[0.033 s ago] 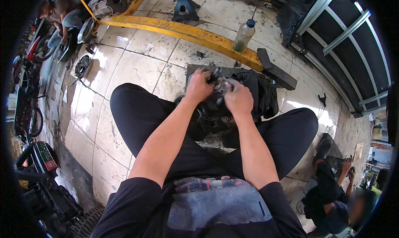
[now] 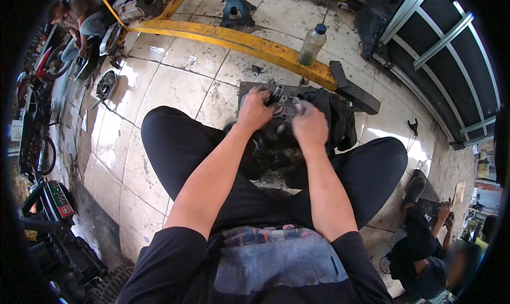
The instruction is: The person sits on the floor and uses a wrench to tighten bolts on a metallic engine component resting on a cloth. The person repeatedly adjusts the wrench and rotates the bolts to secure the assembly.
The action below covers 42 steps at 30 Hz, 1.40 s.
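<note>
— Hands first: what are they on?

— Both rest on a dark greasy engine part [image 2: 276, 134] that sits on the tiled floor [image 2: 170, 86] between the person's bent knees. The left hand [image 2: 256, 110] is curled over its top left, fingers closed around the metal. The right hand [image 2: 309, 124] is blurred; it seems cupped on the top right, but I cannot tell how tightly.

— What lies around it?

— A black cloth [image 2: 340, 118] is bunched just beside the part on the right. Beyond it, a yellow steel beam [image 2: 239, 41] crosses the floor, with a plastic bottle [image 2: 312, 44] standing against it.

— Anyone else?

— One person [image 2: 79, 25] squats near the floor's far left corner, another [image 2: 430, 251] sits at the near right.
</note>
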Tool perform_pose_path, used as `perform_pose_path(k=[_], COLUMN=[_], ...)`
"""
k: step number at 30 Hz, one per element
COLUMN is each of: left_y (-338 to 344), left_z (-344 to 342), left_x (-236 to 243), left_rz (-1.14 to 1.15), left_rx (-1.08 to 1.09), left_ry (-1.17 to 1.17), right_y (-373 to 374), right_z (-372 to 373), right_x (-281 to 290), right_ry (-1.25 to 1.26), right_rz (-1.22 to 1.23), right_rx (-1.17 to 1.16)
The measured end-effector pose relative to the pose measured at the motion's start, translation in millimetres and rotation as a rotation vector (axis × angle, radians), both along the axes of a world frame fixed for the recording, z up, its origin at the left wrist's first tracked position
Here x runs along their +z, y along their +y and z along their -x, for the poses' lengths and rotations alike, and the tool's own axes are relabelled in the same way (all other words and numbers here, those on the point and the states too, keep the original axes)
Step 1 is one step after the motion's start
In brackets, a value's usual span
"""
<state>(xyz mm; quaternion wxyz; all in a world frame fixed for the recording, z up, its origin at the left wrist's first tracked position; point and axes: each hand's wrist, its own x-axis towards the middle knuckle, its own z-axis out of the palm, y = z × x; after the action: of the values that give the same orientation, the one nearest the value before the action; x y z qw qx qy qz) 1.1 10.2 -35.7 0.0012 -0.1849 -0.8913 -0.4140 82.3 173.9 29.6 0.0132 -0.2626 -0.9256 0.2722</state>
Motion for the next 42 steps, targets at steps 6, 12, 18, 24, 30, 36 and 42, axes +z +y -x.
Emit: perform_pose_path(k=[6,12,18,24,30,36,42], left_y=[-1.9,4.3,3.9,0.8,1.4,3.8,7.5], left_z=[-3.9,-5.1,-2.8,-2.1,-3.3,0.1,-5.1], left_x=[9.4,15.4,0.3,7.9,11.8,16.7,18.2], left_rz=[0.037,0.047,0.061,0.055,0.077,0.067,0.094], left_rx=[0.008,0.060,0.047,0.046,0.084,0.066,0.109], left_ry=[0.015,-0.042,-0.010,-0.040,-0.023,-0.003,-0.048], right_y=[-3.9,32.3,15.0,-15.8,13.5,-5.8,-2.8], right_z=[-1.2,8.5,3.4,4.3,3.1,11.0,-2.4], right_x=[29.6,-1.6,-10.5,31.8,28.6,23.5,13.5], right_ry=[0.057,-0.031,-0.035,-0.053,-0.051,-0.061,0.019], right_rz=[0.071,0.134,0.107,0.088,0.100,-0.064,-0.149], right_rx=[0.192,-0.063,-0.028,0.211,0.000,0.221,0.142])
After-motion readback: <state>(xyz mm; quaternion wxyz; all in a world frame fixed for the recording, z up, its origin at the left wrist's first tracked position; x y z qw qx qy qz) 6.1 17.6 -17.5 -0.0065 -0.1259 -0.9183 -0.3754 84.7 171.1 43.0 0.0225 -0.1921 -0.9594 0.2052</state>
